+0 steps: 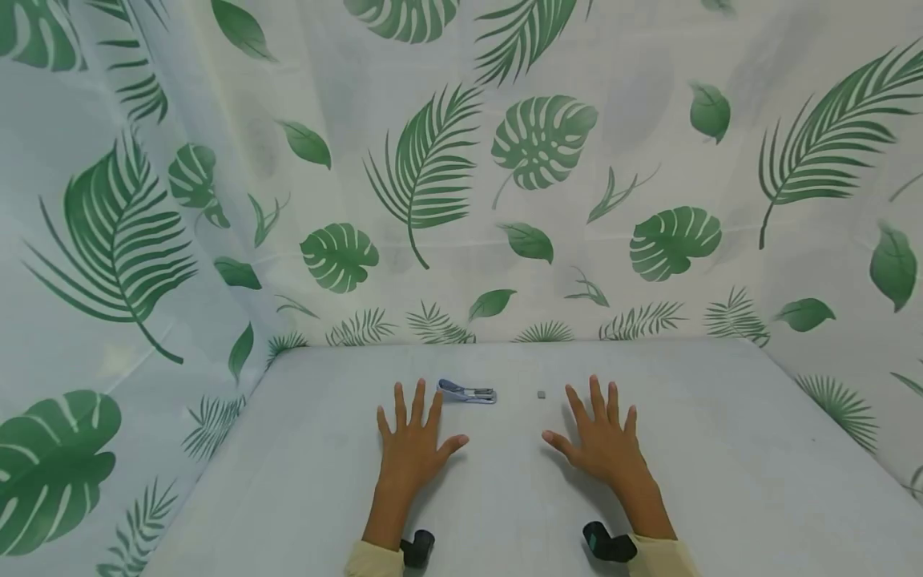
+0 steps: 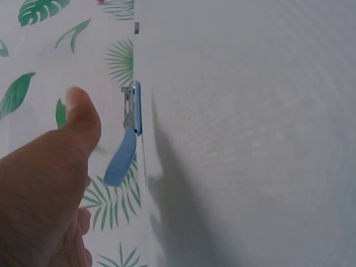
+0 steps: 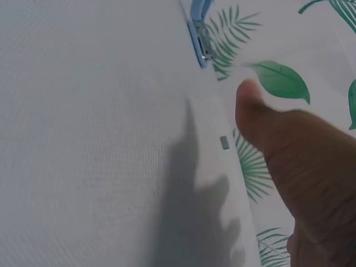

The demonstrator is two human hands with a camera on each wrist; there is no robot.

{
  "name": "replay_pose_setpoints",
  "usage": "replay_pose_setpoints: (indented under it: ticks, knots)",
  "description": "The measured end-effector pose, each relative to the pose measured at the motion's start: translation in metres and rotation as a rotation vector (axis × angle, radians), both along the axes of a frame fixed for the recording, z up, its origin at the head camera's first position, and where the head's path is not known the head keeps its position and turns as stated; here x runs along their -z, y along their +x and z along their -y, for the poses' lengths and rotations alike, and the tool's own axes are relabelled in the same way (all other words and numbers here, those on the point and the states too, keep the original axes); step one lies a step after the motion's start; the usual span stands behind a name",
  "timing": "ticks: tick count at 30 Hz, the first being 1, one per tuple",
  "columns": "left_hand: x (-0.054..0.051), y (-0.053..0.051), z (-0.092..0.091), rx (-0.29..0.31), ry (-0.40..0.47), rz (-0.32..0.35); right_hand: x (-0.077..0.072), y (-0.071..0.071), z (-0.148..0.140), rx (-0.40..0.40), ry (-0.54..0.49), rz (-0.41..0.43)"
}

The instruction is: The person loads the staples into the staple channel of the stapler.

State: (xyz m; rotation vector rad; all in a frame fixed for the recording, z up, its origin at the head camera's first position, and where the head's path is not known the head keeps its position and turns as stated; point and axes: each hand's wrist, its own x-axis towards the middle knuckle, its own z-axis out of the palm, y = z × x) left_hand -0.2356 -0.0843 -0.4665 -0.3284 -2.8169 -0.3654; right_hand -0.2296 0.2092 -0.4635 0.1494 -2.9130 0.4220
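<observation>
A small blue stapler (image 1: 449, 389) lies on the white table, its top swung back and its metal magazine bare. To its right sits a tiny grey block (image 1: 542, 394), perhaps a short strip of staples. My left hand (image 1: 413, 449) is spread palm down just before the stapler, its index fingertip overlapping the stapler's left end in the head view. Fingers apart, my right hand (image 1: 607, 445) hovers to the right of the block. Neither hand holds anything. The left wrist view shows the stapler (image 2: 120, 158) beyond my thumb; the right wrist view shows the block (image 3: 225, 142).
The white table (image 1: 505, 513) runs back to a leaf-printed curtain (image 1: 461, 264) behind it, with more of the same cloth at both sides. A dark wrist camera (image 1: 418, 549) sits at my left cuff, another dark camera (image 1: 608, 545) at my right.
</observation>
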Motion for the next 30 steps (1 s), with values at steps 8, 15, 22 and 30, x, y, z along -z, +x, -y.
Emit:
replay_pose_setpoints:
  ticks: [8, 15, 22, 30]
  knots:
    - [0.01, -0.017, -0.004, -0.113, 0.218, 0.053, 0.008, -0.016, -0.005, -0.037, -0.074, -0.085]
    - [0.009, -0.04, -0.006, -0.114, 0.826, 0.126, 0.022, -0.029, -0.006, -0.036, -0.243, -0.054]
    - [0.015, -0.055, -0.017, -0.066, 1.164, 0.331, 0.031, -0.035, -0.006, -0.007, -0.178, 0.044]
    - [0.018, -0.059, -0.031, -0.045, 1.323, 0.371, 0.036, -0.034, -0.004, 0.018, -0.158, -0.017]
